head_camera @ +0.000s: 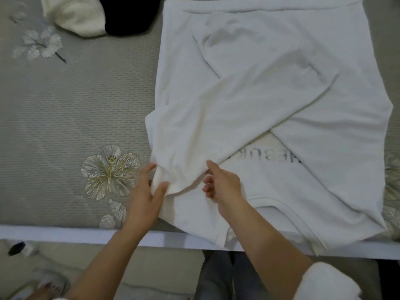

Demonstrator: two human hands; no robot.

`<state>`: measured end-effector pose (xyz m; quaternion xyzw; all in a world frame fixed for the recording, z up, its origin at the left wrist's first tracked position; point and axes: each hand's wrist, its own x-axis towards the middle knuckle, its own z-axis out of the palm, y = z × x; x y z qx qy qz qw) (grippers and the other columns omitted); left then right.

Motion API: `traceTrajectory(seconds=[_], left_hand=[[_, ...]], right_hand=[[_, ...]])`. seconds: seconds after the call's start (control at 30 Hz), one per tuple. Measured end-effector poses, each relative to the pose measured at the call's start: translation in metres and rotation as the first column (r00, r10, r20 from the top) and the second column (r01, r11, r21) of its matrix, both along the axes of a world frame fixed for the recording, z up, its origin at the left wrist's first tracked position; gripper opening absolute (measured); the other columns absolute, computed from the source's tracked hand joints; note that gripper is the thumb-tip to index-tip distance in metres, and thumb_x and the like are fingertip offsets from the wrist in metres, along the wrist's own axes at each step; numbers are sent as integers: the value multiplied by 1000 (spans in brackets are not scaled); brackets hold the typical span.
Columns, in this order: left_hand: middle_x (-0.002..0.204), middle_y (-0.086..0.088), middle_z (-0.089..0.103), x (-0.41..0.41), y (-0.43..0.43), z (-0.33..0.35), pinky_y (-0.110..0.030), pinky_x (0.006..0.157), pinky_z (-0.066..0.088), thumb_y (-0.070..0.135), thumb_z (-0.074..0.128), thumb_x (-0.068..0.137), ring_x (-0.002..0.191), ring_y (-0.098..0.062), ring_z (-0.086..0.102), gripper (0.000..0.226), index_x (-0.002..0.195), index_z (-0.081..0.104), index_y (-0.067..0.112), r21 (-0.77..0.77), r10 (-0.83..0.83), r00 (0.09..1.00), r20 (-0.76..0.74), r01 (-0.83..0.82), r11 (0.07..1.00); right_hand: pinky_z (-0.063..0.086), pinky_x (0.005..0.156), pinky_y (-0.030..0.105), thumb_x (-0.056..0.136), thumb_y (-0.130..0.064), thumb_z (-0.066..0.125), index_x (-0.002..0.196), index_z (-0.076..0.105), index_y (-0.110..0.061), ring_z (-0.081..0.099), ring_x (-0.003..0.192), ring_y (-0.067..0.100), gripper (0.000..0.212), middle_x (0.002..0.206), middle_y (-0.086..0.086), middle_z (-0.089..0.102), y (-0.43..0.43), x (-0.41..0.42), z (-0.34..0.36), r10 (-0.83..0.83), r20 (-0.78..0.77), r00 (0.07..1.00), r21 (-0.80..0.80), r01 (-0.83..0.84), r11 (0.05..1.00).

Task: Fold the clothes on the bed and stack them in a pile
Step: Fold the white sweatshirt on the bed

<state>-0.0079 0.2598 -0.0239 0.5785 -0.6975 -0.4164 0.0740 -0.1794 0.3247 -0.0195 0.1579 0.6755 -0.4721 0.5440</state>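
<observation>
A white long-sleeved shirt [270, 100] lies spread on the grey bed [65, 115], its neckline toward me and grey lettering showing. Both sleeves are crossed over the body. My left hand [147, 191] pinches the shoulder fold of one sleeve at the shirt's near left corner, between thumb and fingers. My right hand [220, 182] has its forefinger and thumb on the edge of that same sleeve, the other fingers curled. At the bed's far left lie a cream garment [75, 16] and a black garment [129, 16], touching each other.
The bed cover carries embroidered flowers [108, 169]. The bed's white front edge [65, 233] runs across below my hands. Under it is the floor, with a foot in a sandal [47, 286] at the lower left and my grey trousers [227, 276].
</observation>
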Motion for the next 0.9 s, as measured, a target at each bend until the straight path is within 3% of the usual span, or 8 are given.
traceTrajectory(seconds=[0.17, 0.23, 0.3, 0.37, 0.43, 0.57, 0.77, 0.9], left_hand=[[96, -7, 70, 26, -9, 6, -30, 62, 52, 16, 70, 85, 78, -18, 67, 37, 115, 53, 29, 213, 382, 914, -140, -349, 913], [107, -14, 67, 30, -11, 5, -32, 66, 51, 7, 70, 83, 82, -21, 64, 44, 119, 51, 22, 272, 351, 935, -45, -326, 905], [119, -16, 59, 26, -6, 4, -40, 82, 50, 6, 70, 80, 96, -25, 60, 59, 133, 44, 15, 114, 241, 961, 133, -257, 960], [137, -18, 43, 15, 1, 8, -45, 103, 34, 17, 65, 81, 123, -31, 42, 68, 142, 36, 13, -229, 70, 975, 210, -21, 973], [154, -16, 22, -1, 11, 11, -43, 113, 17, 31, 53, 86, 142, -32, 19, 67, 148, 31, 14, -409, -202, 934, 296, 315, 857], [154, 2, -29, -27, 39, 1, -41, 117, -6, 50, 39, 94, 144, -21, -24, 77, 153, -4, 26, 66, -614, 662, 429, 655, 753], [147, 3, -44, -24, 82, 4, -39, 113, -19, 41, 49, 76, 138, -20, -37, 100, 144, -25, 40, 116, -835, 376, 402, 884, 454], [157, -19, 7, -30, 98, 10, -49, 112, 18, 16, 75, 60, 142, -41, 13, 108, 150, 16, 14, 8, -725, 453, 520, 845, 534]], right_hand=[[37, 36, 19, 83, -5, 59, 66, 58, -5, 50, 34, 11, 18, 51, 4, 56, 13, -13, -1, 125, -152, 980, 77, -114, 990], [39, 36, 19, 85, -6, 57, 71, 61, -4, 55, 38, 13, 15, 56, 6, 60, 22, -13, -2, 227, -163, 960, 76, -217, 973], [42, 40, 20, 88, -9, 56, 80, 61, -8, 60, 46, 14, 9, 69, 7, 64, 27, -16, -3, 300, -260, 918, 69, -292, 954], [47, 60, 23, 88, -13, 56, 98, 61, -14, 64, 74, 16, 12, 91, 3, 63, 37, -26, -4, 424, -529, 735, 148, -412, 899], [40, 92, 28, 90, -17, 55, 128, 53, -16, 49, 115, 19, 38, 128, 3, 53, 56, -43, -7, 586, -732, 346, 335, -566, 753], [4, 118, 35, 99, -35, 37, 152, 15, -24, 0, 148, 15, 59, 162, -2, 2, 111, -82, -6, 837, -493, -238, 669, -719, 190], [5, 119, 33, 78, -16, 63, 144, 41, -14, 18, 146, 21, 69, 155, 4, 27, 209, -142, 26, 783, -517, -346, 703, -694, 158], [15, 111, 48, 59, -13, 77, 144, 41, -11, 20, 144, 27, 93, 154, 11, 30, 250, -159, 30, 786, -380, -487, 802, -598, 18]])
